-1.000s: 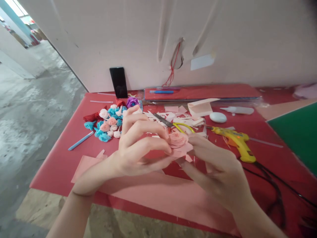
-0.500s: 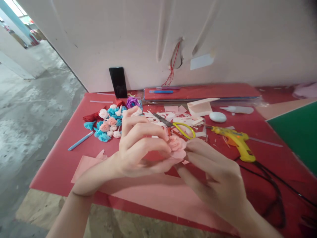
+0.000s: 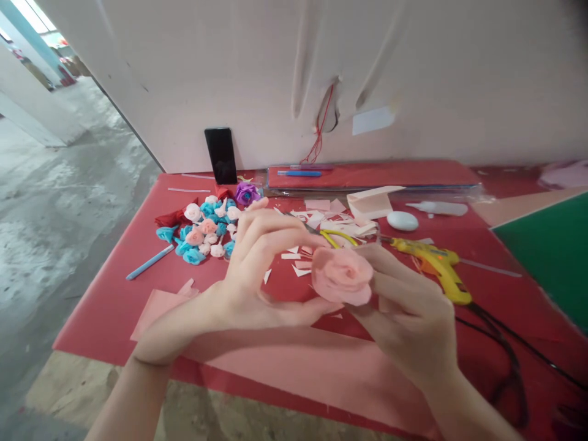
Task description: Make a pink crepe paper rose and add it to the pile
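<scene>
A pink paper rose is held up over the table, its spiral of petals facing me. My right hand is closed on it from the right and from behind; the fingertips are partly hidden by the petals. My left hand curves round its left side in a C shape, forefinger at the top rim and thumb at the bottom rim. Below lies a long sheet of pink paper. Behind the rose are scissors with yellow handles, partly covered by my hands, and paper scraps.
Small blue, pink and white paper flowers are heaped at the left, with a purple flower behind. A phone leans on the wall. At the right lie a yellow glue gun with its black cord, a white oval object and a bottle.
The rose has turned to show its face and moved slightly right and towards me. My left fingers have spread from a closer pinch into a wider curve round its rim.
</scene>
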A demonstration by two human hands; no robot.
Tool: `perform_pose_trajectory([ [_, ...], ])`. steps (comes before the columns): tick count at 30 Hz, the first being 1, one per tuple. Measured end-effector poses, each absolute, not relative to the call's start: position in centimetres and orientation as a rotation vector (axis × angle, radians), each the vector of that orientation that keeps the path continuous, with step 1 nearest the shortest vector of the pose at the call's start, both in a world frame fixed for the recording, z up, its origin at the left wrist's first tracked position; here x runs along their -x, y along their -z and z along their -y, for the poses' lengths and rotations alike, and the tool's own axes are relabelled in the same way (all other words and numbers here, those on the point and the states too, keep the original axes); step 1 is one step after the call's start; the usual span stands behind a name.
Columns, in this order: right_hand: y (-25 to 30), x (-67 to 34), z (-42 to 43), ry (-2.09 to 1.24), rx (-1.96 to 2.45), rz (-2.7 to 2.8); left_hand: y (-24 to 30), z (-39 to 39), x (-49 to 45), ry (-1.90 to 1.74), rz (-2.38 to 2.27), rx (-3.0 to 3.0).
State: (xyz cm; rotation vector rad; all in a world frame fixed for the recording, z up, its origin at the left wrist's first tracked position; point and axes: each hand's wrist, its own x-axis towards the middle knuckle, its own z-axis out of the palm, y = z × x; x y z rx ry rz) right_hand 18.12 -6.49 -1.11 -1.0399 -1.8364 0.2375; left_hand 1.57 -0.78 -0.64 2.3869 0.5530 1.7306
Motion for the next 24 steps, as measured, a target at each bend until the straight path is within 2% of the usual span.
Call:
perform_pose_trajectory([
  [7,2.2,-18.8,5.4,-0.254,0.977,1.871,-0.1,0.9,-0.8,-1.285,-0.492,-2.429],
  [24,2.0,-18.5,5.4,-0.117,0.998,1.868,0.2,0.7,-0.7,-1.303,-0.453,-2.537],
])
